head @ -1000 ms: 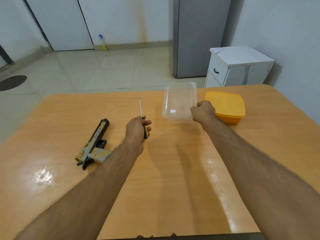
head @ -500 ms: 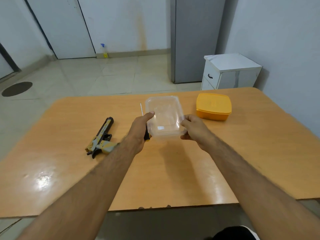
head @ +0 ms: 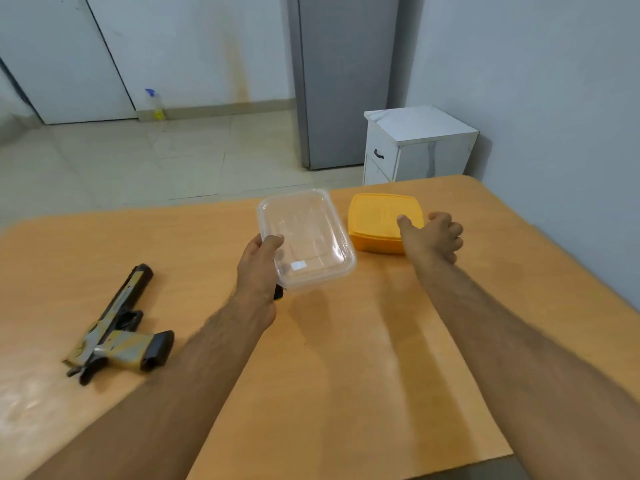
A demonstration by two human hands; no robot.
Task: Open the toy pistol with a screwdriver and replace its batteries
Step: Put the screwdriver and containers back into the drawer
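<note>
Tabletop of orange wood; pale tiled floor beyond.

The toy pistol lies flat on its side at my left, grey and yellow with black parts, its barrel pointing away from me. Of the screwdriver I see only a dark bit, probably the handle.

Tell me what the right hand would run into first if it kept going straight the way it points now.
The yellow container: the right hand already has its thumb over the lid's near right corner. Whether it touches yet is unclear.
</note>
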